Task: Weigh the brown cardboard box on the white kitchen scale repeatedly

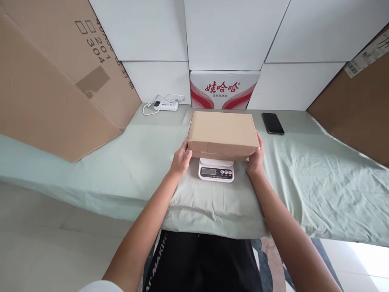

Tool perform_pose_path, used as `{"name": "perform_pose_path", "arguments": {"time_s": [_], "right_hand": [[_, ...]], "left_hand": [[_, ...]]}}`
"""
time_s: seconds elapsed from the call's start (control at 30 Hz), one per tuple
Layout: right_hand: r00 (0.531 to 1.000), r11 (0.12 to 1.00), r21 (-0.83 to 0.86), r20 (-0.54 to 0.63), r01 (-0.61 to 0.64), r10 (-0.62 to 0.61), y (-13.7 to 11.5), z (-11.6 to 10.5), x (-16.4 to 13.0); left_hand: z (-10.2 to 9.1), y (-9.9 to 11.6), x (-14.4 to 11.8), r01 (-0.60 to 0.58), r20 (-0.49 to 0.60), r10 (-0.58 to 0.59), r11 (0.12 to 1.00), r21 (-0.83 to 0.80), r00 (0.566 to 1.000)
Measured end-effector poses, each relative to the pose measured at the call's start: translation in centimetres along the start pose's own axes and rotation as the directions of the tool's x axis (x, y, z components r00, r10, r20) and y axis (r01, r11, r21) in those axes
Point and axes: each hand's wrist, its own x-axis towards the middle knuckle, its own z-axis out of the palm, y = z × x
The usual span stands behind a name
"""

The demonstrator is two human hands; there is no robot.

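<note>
From the head camera, a closed brown cardboard box (pixel 223 134) sits over a small white kitchen scale (pixel 216 169), covering its platform so that only the display and buttons show at the front. The left hand (pixel 181 160) clasps the box's left end, fingers curled around the near corner; the right hand (pixel 256 156) holds the right end the same way, thumb on the edge. Neither hand is spread flat: both pinch the box between them. The scale rests on a surface draped in a pale green cloth (pixel 304 182), which looks soft and rumpled. By the look of it, a good reading calls for the box to be centred on the platform, level, with no end resting on the cloth, and both hands lifted clear. A black phone (pixel 272 123) lies to the right, a white power strip (pixel 165 106) to the left, a red-and-white carton (pixel 224 89) behind.
</note>
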Motion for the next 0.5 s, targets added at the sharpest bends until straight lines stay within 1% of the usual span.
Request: {"name": "perform_pose_path", "arguments": {"time_s": [0.1,0.23,0.4,0.5], "right_hand": [[0.995,0.999,0.029,-0.086,-0.038,0.040,-0.7,0.5,0.1],[0.994,0.999,0.022,-0.108,-0.027,0.030,-1.0,0.6,0.1],[0.994,0.999,0.027,-0.111,-0.023,0.025,-1.4,0.5,-0.4],[0.995,0.999,0.020,-0.092,0.050,-0.048,-1.8,0.3,-1.0]], "left_hand": [[-0.2,-0.2,-0.2,-0.021,0.024,0.021,0.999,0.031,1.000],[-0.3,-0.6,-0.5,-0.025,0.047,0.023,0.999,0.032,0.999],[-0.2,-0.9,-0.8,-0.003,0.032,0.003,1.000,0.005,0.999],[-0.2,-1.0,-1.0,0.003,0.008,-0.003,1.000,-0.027,1.000]]}}
